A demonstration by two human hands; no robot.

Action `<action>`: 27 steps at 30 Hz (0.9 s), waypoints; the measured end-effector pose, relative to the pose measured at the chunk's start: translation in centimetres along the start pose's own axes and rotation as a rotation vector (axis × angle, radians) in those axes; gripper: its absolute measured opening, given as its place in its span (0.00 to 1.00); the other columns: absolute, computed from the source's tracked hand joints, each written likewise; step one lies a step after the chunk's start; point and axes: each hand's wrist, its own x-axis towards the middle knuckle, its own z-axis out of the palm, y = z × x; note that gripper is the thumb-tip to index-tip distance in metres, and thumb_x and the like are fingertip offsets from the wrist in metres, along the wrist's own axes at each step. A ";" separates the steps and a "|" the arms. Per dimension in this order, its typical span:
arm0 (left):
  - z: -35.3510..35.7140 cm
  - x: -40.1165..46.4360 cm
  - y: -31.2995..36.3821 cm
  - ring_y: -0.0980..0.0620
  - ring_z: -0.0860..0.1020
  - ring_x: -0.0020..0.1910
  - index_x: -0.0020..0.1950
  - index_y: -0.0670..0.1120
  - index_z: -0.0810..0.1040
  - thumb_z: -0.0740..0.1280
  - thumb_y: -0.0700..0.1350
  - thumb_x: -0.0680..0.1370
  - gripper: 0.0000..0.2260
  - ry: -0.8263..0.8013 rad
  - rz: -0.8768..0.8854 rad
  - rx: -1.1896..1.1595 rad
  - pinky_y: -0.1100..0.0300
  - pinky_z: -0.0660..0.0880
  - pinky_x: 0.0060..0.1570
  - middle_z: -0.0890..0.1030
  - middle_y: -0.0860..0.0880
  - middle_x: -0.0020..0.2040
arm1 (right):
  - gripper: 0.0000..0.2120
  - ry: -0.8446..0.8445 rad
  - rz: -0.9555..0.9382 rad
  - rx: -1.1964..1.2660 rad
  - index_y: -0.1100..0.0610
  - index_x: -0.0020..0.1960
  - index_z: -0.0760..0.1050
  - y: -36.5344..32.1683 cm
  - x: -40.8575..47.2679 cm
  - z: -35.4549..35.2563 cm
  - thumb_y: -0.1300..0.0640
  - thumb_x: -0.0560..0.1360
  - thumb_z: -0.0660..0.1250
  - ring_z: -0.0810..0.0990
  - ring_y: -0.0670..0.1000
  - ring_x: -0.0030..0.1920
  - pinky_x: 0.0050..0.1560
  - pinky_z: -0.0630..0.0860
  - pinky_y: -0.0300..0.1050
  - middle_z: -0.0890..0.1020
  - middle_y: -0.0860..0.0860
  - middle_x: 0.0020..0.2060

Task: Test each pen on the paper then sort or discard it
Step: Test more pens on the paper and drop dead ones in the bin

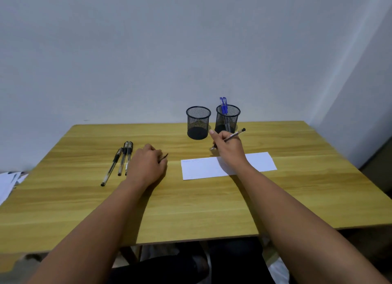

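Note:
My right hand point(228, 148) grips a black pen point(237, 133) in a writing hold, its tip near the table just beyond the far edge of the white paper strip point(261, 161). Faint marks show at the paper's left end. My left hand point(148, 163) rests on the table left of the paper, closed around a small dark piece, probably a pen cap point(165, 157), that pokes out by the fingers. Three black pens point(122, 160) lie to the left of that hand. Behind stand two black mesh cups: the left cup point(198, 122) looks empty, the right cup point(228, 118) holds blue pens point(223, 105).
The wooden table point(191, 203) backs onto a grey wall, with its front edge near my body. Loose white papers point(8, 182) lie past the table's left edge. A wall corner rises at the right.

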 end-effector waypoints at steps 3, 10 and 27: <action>-0.5 0.4 -0.1 0.48 0.78 0.52 0.56 0.50 0.84 0.66 0.51 0.80 0.11 -0.030 -0.028 -0.025 0.51 0.79 0.44 0.78 0.50 0.55 | 0.23 0.009 0.000 -0.015 0.70 0.43 0.77 -1.6 -0.1 0.1 0.49 0.81 0.74 0.79 0.47 0.32 0.39 0.85 0.48 0.78 0.56 0.32; -2.7 0.0 0.6 0.53 0.80 0.46 0.53 0.54 0.79 0.65 0.48 0.81 0.04 -0.026 -0.042 -0.323 0.54 0.79 0.45 0.82 0.56 0.49 | 0.08 -0.134 0.130 0.059 0.59 0.52 0.83 -4.2 -1.5 0.3 0.58 0.84 0.66 0.77 0.49 0.29 0.31 0.75 0.41 0.86 0.56 0.39; -7.9 -1.0 5.2 0.55 0.81 0.42 0.53 0.49 0.83 0.65 0.42 0.83 0.07 -0.149 0.044 -0.799 0.60 0.75 0.41 0.83 0.46 0.49 | 0.12 -0.218 0.071 0.131 0.64 0.54 0.85 -6.6 -4.7 -1.3 0.55 0.78 0.77 0.81 0.48 0.34 0.35 0.79 0.39 0.89 0.59 0.45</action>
